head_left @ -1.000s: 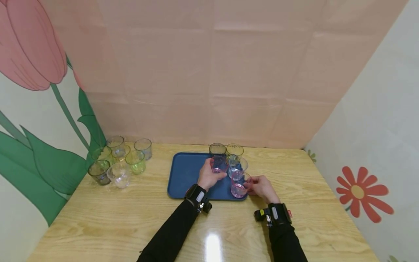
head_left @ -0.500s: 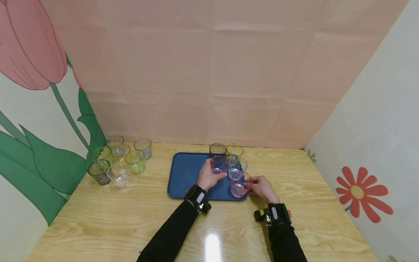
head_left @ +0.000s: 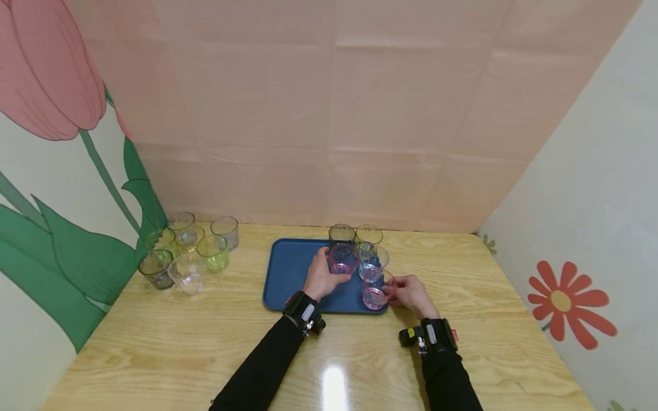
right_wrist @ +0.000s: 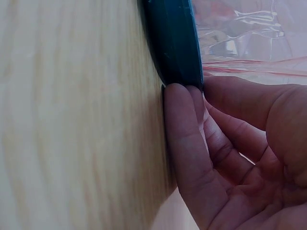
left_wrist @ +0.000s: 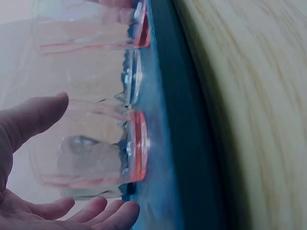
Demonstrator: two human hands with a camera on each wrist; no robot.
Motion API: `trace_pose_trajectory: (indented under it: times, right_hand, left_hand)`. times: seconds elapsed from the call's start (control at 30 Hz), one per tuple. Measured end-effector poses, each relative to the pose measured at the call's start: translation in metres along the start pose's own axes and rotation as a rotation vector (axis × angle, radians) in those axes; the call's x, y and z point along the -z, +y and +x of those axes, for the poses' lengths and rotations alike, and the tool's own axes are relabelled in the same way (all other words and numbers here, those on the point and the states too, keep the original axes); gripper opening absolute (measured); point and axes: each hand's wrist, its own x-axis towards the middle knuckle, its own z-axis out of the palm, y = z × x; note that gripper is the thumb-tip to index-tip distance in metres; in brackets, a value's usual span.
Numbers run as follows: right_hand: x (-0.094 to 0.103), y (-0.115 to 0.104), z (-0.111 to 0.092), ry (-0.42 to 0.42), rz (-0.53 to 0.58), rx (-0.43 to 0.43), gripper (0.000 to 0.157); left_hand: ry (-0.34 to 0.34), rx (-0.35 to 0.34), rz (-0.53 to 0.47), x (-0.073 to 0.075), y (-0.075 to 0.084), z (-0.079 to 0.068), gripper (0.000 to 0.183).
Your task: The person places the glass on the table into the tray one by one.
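Note:
A pink-tinted glass [head_left: 344, 264] stands upright on the blue tray [head_left: 288, 277]. Around its left side my left hand [head_left: 320, 279] is spread; in the left wrist view its thumb and fingers stand apart from the glass wall. Another pink glass [head_left: 372, 292] sits in the tray's near right corner. Just right of it, my right hand [head_left: 411, 295] pinches the tray rim, thumb above and fingertips at the outer edge in the right wrist view. Behind the pink glasses are a clear glass [head_left: 368, 269], a dark grey glass [head_left: 341, 233] and a yellowish glass [head_left: 369, 234].
On the wooden table [head_left: 231, 337], several more glasses cluster at the left, among them a green glass [head_left: 213, 254], a grey glass [head_left: 156, 269] and a clear glass [head_left: 187, 275]. A pink-covered wall [head_left: 329, 142] rises right behind the table's back edge.
My left hand has drawn slightly back, toward the left and nearer to me, loosening from the pink glass. The right hand has stayed at the tray's edge.

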Motion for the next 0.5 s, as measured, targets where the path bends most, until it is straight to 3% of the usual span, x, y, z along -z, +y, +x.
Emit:
trace_pose_trajectory:
  times: [0.23,0.5]
  right_hand:
    - [0.000,0.001,-0.002,0.001,0.001,0.045,0.010]
    - [0.000,0.000,-0.001,0.006,-0.017,0.026,0.011]
  left_hand:
    - [-0.042,-0.020,-0.020,0.020,-0.003,-0.009,0.092]
    - [0.018,-0.070,0.003,0.052,-0.008,-0.016,0.081]
